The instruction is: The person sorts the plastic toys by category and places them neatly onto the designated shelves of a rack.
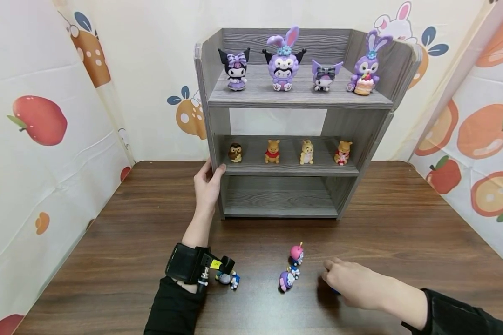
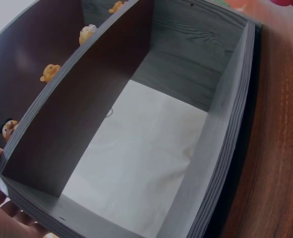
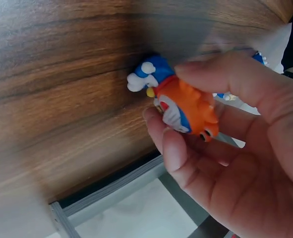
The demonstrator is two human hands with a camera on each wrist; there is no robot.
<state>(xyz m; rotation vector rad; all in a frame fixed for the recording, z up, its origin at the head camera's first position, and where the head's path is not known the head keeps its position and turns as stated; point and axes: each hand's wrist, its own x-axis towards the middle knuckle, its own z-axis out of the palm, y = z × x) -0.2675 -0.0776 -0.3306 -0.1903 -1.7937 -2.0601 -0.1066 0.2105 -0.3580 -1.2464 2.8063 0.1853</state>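
My left hand (image 1: 207, 187) grips the left side panel of a grey wooden display shelf (image 1: 282, 172) at the height of its middle board. In the left wrist view its fingers (image 2: 2, 218) wrap that panel's edge. Low over the table at the right, my right hand (image 1: 354, 284) holds a small Doraemon figurine (image 3: 186, 106), blue and white with an orange hooded costume, between thumb and fingers. In the head view the hand hides nearly all of that figurine. Left of it lie a pink-topped figurine (image 1: 296, 253) and a purple one (image 1: 286, 280), with a small blue-and-white one (image 1: 294, 271) between them.
More blue figurines (image 1: 228, 278) lie beside my left wrist. Several purple and black figurines, among them a bunny with a cake (image 1: 365, 74), stand on the top board. Small Pooh-style figurines, including an owl (image 1: 235, 152), line the middle board. Printed cloth (image 1: 142, 70) surrounds the wooden table (image 1: 151, 218).
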